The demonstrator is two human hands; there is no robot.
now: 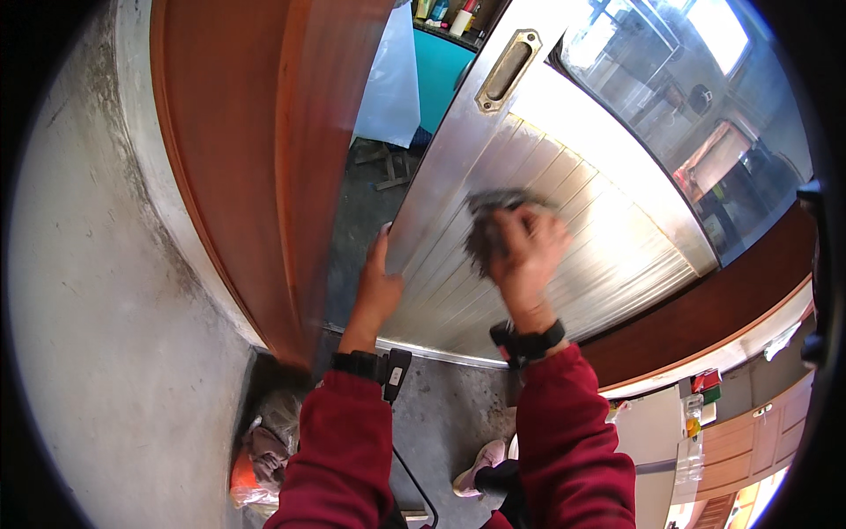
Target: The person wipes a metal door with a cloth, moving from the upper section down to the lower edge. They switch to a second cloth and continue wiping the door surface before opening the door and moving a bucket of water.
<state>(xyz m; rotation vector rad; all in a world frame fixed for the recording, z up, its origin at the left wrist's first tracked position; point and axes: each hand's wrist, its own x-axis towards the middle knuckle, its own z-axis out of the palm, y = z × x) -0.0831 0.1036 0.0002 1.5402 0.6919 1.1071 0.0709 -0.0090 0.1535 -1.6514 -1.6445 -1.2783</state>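
Door (573, 163), pale and metal-looking, running from the middle of the frame out to the right, with a ribbed lower panel (617, 234), a recessed pull (508, 72) at top centre and a glass pane (740, 132) at upper right. Against the ribs, just right of centre: right hand (533, 242), fingers clenched on a bunched dark rag (483, 234). Blurred at hand and rag alike, so probably caught mid-stroke; best read as the wiping or scrubbing step. Left hand (379, 286) at the door's left edge, left of centre, with one digit pointing up along that edge; cannot tell whether gripping it or merely braced there, with most of the fingers out of sight. Likely meant to steady the door against the push of the rag.

Next move, by judgement: more strokes along the grooves, then on toward the broad stretch of ribs at right. Calls for a firm hold on the rag, even pressure into the hollows, and enough bracing at the edge to stop any shifting of the door. Worth care near the pull's rim, for risk of snagging ragged strands. Hard to judge progress through the glare on the ribs; brownish tints near the upper ribs, possibly grime, possibly only reflection.
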